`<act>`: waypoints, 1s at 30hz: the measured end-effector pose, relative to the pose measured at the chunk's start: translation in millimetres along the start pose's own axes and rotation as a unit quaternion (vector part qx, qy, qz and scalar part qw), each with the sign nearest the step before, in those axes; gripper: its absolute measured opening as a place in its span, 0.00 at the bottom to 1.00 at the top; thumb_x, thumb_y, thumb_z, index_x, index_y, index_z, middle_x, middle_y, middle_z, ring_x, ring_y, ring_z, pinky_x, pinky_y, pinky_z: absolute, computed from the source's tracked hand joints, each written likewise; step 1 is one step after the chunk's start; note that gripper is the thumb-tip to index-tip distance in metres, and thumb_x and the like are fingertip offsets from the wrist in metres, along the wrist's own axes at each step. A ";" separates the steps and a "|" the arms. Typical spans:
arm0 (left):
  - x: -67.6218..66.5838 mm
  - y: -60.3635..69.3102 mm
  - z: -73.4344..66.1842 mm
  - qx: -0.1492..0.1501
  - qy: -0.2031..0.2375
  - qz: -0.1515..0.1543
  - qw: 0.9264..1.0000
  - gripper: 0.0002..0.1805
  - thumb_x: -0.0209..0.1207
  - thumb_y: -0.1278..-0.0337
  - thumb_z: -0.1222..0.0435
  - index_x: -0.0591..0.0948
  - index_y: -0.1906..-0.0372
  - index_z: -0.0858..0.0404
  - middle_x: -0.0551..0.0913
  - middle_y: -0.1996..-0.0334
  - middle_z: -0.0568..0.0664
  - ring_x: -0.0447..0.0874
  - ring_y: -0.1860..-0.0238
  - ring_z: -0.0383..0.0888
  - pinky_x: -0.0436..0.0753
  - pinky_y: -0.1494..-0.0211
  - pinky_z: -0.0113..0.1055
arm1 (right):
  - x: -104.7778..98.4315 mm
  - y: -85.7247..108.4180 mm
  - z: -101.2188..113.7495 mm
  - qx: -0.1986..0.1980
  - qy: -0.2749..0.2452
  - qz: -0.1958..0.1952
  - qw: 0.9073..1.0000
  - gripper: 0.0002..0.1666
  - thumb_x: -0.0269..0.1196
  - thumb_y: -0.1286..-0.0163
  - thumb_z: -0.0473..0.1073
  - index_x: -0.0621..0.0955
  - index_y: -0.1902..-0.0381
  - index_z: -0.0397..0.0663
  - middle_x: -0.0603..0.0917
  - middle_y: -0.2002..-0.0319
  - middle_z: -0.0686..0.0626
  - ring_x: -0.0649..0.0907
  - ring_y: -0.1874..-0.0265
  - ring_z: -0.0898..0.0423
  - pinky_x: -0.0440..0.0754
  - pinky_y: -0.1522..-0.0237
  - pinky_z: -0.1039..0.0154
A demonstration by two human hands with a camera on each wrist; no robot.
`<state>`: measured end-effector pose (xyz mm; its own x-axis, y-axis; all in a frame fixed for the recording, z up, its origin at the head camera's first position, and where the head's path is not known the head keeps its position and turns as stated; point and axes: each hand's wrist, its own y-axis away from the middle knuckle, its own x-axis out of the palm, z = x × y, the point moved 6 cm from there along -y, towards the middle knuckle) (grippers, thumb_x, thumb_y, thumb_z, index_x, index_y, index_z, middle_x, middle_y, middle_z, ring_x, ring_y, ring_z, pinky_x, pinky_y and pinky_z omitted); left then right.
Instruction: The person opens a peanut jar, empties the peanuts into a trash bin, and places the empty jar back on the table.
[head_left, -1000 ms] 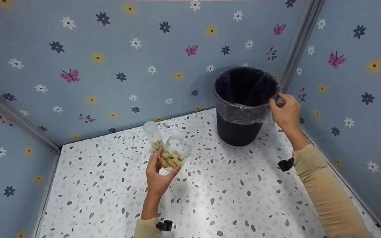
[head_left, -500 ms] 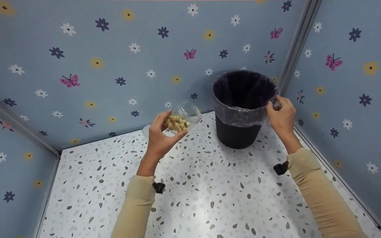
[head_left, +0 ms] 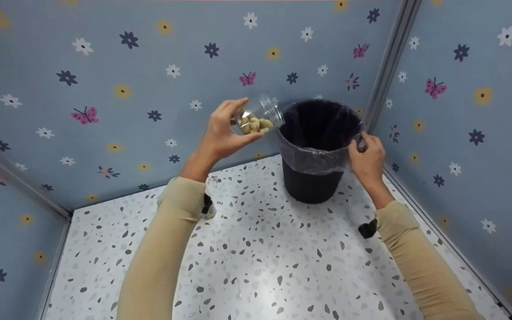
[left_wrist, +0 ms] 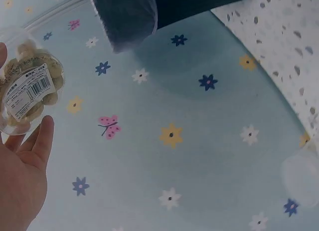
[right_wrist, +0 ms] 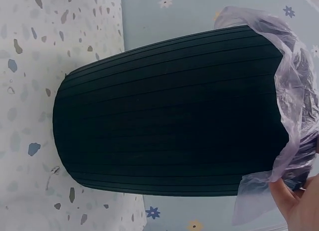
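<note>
My left hand (head_left: 225,131) grips a clear jar (head_left: 256,116) of peanut-like pieces, tilted with its uncovered mouth toward the black bin (head_left: 311,182), at the left of the bin's rim. In the left wrist view the jar's base shows a barcode label (left_wrist: 31,91), with the left hand (left_wrist: 22,176) around it. My right hand (head_left: 368,160) pinches the bin's rim and its clear plastic liner (head_left: 314,161) on the right side. The right wrist view shows the fingers of the right hand (right_wrist: 299,203) on the liner (right_wrist: 294,91), folded over the rim.
Behind the speckled white table (head_left: 256,266) stands a blue flowered wall (head_left: 185,89), with another on each side. A clear container (head_left: 210,210) is partly hidden behind the left wrist; its whitish end (left_wrist: 301,178) shows in the left wrist view.
My left hand has raised the jar from the table area, up and right to the bin's rim, tilting it further. The right hand has kept its hold on the rim and liner.
</note>
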<state>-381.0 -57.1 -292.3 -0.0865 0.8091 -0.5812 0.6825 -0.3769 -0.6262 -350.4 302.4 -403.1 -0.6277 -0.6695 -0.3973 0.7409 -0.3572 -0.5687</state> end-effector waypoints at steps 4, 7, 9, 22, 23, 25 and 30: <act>5.4 -19.8 -1.5 -0.008 -0.023 0.030 0.999 0.47 0.77 0.61 0.51 0.71 0.34 0.65 0.74 0.41 0.54 0.72 0.43 0.46 0.73 0.42 0.32 | 0.5 0.9 -1.6 0.011 0.003 0.002 1.000 0.26 0.58 0.30 0.43 0.75 0.39 0.32 0.76 0.47 0.35 0.81 0.55 0.43 0.80 0.54 0.51; 14.0 -31.0 -1.9 -0.012 -0.034 0.055 0.998 0.47 0.75 0.59 0.50 0.71 0.33 0.63 0.73 0.40 0.54 0.71 0.41 0.45 0.70 0.39 0.32 | 1.3 0.0 -2.3 0.014 0.000 0.000 1.000 0.26 0.58 0.29 0.43 0.75 0.38 0.32 0.76 0.46 0.35 0.81 0.55 0.44 0.81 0.54 0.52; 21.3 -37.6 -2.8 -0.010 -0.050 0.075 0.996 0.46 0.75 0.57 0.50 0.70 0.32 0.62 0.72 0.39 0.53 0.69 0.39 0.44 0.68 0.37 0.31 | 1.7 -0.4 -2.0 0.013 -0.001 -0.002 1.000 0.26 0.58 0.30 0.43 0.75 0.38 0.32 0.76 0.46 0.36 0.80 0.54 0.44 0.81 0.53 0.52; 83.4 -58.0 -28.1 0.080 -0.249 0.279 0.924 0.44 0.70 0.50 0.66 0.63 0.27 0.60 0.63 0.33 0.58 0.66 0.35 0.55 0.69 0.34 0.44 | 8.6 2.6 -0.5 -0.004 -0.004 -0.017 1.000 0.26 0.59 0.31 0.42 0.76 0.40 0.31 0.77 0.48 0.36 0.80 0.55 0.43 0.80 0.52 0.51; 86.8 -58.3 -29.6 0.086 -0.262 0.286 0.917 0.43 0.68 0.49 0.68 0.63 0.27 0.60 0.62 0.33 0.59 0.63 0.33 0.56 0.68 0.34 0.46 | 8.9 2.5 -0.8 -0.003 -0.005 -0.017 1.000 0.26 0.59 0.31 0.42 0.76 0.40 0.31 0.77 0.48 0.36 0.81 0.55 0.43 0.80 0.53 0.51; 92.1 -58.6 -32.4 0.099 -0.292 0.296 0.904 0.41 0.65 0.45 0.71 0.62 0.26 0.59 0.60 0.31 0.59 0.59 0.30 0.57 0.66 0.32 0.48 | 9.0 1.9 -1.5 -0.002 -0.003 -0.016 1.000 0.26 0.59 0.31 0.43 0.76 0.40 0.31 0.77 0.47 0.36 0.81 0.55 0.44 0.80 0.52 0.51; 100.8 -61.1 -39.1 0.153 -0.365 0.300 0.868 0.35 0.56 0.38 0.77 0.63 0.27 0.60 0.59 0.30 0.60 0.55 0.29 0.60 0.66 0.33 0.51 | 5.8 -0.2 -4.2 0.010 -0.007 -0.008 1.000 0.27 0.59 0.30 0.44 0.76 0.39 0.33 0.77 0.47 0.38 0.82 0.58 0.48 0.81 0.55 0.54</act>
<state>-403.1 65.2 -292.3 -0.2953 -0.0343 -0.9548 0.5491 -0.8239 -0.1403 -355.2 301.4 -408.3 -0.6360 -0.6731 -0.3775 0.7355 -0.3808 -0.5604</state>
